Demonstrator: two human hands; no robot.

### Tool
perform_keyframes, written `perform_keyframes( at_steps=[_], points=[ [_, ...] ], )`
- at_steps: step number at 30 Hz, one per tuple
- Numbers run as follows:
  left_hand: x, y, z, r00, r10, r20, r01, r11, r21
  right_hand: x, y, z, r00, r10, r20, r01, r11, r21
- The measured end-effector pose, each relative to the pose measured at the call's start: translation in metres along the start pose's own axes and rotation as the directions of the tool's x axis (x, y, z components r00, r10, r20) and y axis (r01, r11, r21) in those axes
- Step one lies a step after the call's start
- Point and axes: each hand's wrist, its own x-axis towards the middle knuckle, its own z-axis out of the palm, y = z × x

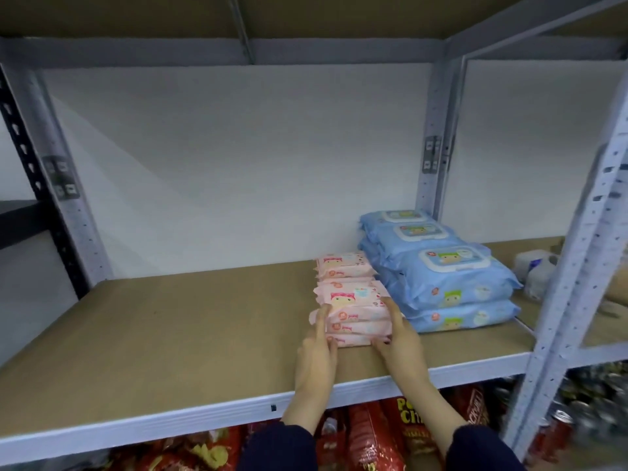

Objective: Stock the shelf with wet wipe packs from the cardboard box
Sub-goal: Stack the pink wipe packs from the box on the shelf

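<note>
Pink wet wipe packs point(353, 314) were pressed between two hands on the shelf point(170, 328).
Head view: the stack was flanked by the left hand point(317, 345) and the right hand point(399, 338), fingers laid straight against its sides, nothing gripped. Blue packs point(452, 287) were stacked just right of the right hand.

The large lidded wipe packs point(441, 277) lay stacked on the shelf board point(170, 317). Touching their left side sat small wipe packs point(353, 300) in two stacks, one behind the other. The left hand point(316, 355) and right hand point(401, 341) flanked the nearer one. Right of the large packs stood what may have been bottles point(535, 270). Beneath them, a level down, lay chip bags point(373, 433).
</note>
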Motion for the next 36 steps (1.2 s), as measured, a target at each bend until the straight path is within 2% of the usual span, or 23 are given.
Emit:
perform_keyframes(
  at_steps=[4,9,12,15,23,27,32,36],
  points=[
    [0.014,0.004,0.004,1.000,-0.013,0.013,0.013,1.000,0.008,0.012,-0.004,0.006,1.000,0.028,-0.008,-0.028,0.999,0.039],
    [0.036,0.005,0.012,0.999,-0.029,0.025,0.028,0.999,0.046,0.037,-0.005,0.015,0.992,0.120,-0.038,-0.109,0.971,0.211],
    [0.050,0.001,0.017,0.999,-0.036,0.031,0.034,0.998,0.050,0.050,-0.011,0.023,0.967,0.253,-0.039,-0.193,0.820,0.539],
    [0.063,-0.003,0.022,0.999,-0.031,0.014,0.030,0.998,0.053,0.067,-0.012,0.034,0.944,0.329,0.013,-0.247,0.682,0.689],
    [0.107,-0.017,0.034,1.000,-0.001,-0.003,0.002,0.998,0.058,0.112,-0.009,0.054,0.936,0.340,-0.085,-0.191,0.697,0.691],
    [0.134,-0.027,0.041,1.000,0.015,-0.003,-0.015,0.998,0.053,0.135,-0.009,0.063,0.947,0.320,-0.042,-0.212,0.715,0.666],
    [0.158,-0.034,0.051,1.000,0.023,-0.006,-0.022,0.996,0.084,0.162,-0.005,0.068,0.929,0.369,-0.029,-0.275,0.742,0.611],
    [0.166,-0.037,0.055,1.000,0.025,-0.014,-0.024,0.999,0.041,0.170,0.000,0.069,0.929,0.369,-0.038,-0.288,0.782,0.553]
  ],
)
